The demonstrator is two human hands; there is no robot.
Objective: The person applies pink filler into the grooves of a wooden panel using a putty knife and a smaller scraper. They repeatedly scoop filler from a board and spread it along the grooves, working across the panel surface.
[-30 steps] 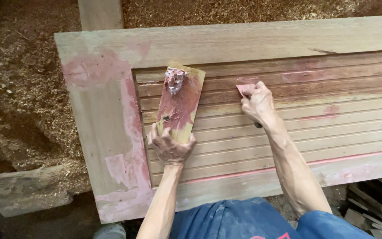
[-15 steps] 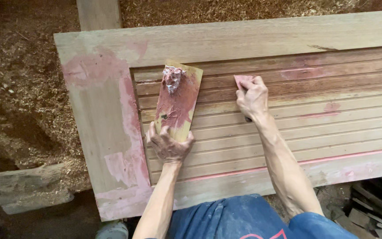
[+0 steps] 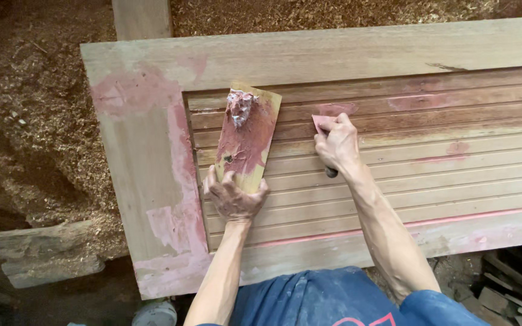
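A person's left hand curls its fingers tightly over the near end of a small wooden board smeared with reddish filler; the board's long axis runs away from the fingers, tilted slightly right, its far end carrying a pale lump of putty. The right hand closes its fingers around a small scraper, blade pressed flat against a grooved slat of the wooden door panel, just right of the board, beside a pink filler patch.
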